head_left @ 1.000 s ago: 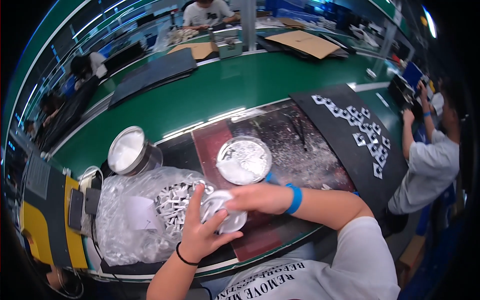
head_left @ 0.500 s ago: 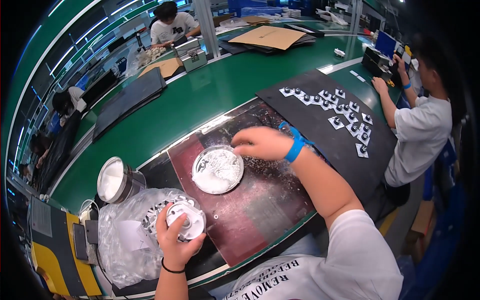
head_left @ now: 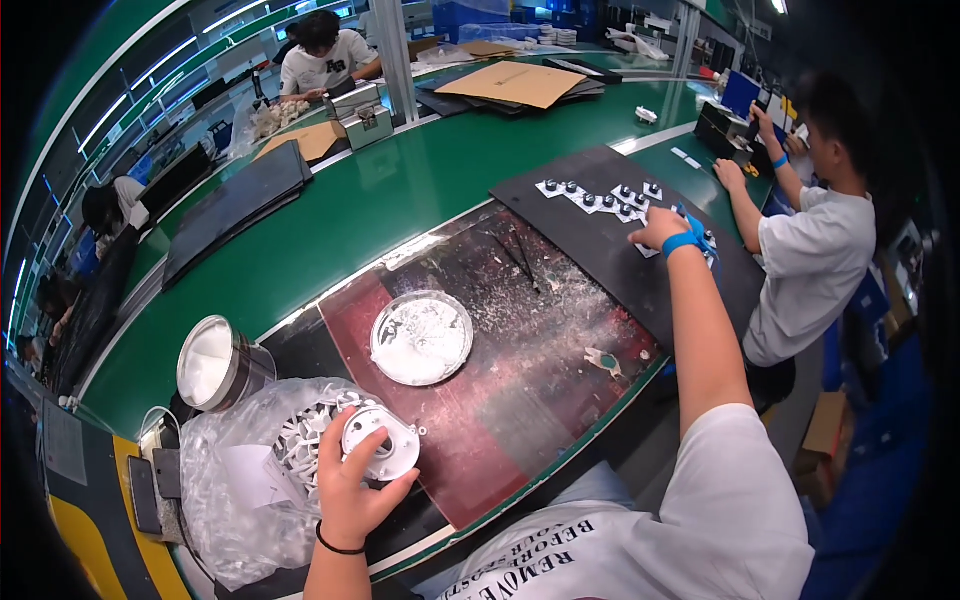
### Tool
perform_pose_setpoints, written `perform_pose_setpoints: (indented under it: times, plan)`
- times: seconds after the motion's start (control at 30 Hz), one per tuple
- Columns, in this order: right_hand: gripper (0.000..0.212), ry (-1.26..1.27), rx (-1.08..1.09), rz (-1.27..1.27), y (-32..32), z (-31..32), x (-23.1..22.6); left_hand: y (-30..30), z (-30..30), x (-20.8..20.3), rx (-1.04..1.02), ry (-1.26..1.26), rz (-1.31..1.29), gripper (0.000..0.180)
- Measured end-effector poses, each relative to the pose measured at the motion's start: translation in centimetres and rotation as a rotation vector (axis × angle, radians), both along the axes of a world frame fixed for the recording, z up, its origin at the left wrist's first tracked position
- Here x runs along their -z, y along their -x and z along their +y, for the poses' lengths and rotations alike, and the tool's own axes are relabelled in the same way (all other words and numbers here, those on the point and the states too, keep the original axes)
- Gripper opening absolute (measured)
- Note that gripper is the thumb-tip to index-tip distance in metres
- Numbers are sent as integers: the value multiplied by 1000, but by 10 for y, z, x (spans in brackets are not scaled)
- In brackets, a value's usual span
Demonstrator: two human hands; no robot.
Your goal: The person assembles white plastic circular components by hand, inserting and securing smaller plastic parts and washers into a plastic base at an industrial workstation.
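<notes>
The right hand (head_left: 660, 231) has gone from the dish (head_left: 467, 340) to upper-right small parts (head_left: 609, 202), its grip unclear; so the left hand (head_left: 352, 495) alone pinches the white housing (head_left: 403, 452).

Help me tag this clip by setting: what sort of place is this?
Probably a factory assembly line: people work along green benches, loose white parts lie in a clear plastic bag, and small matching pieces sit spread on a dark mat.
</notes>
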State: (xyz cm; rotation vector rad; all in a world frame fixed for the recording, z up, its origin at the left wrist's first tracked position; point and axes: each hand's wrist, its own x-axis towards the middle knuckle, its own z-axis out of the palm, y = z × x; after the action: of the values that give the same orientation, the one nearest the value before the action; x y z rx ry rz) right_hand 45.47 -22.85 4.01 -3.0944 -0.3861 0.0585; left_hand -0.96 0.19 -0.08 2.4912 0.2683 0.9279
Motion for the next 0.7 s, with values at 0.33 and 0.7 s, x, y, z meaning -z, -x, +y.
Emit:
perform_pose_setpoints:
  times: [0.33, 0.7]
  plan:
    - [70, -109, 32, -17, 5, -7, 16, 2, -1, -3, 13, 12, -62, 56]
    - [58, -890, -1098, 484, 178, 108, -16, 1, 4, 17, 61, 176, -129, 85]
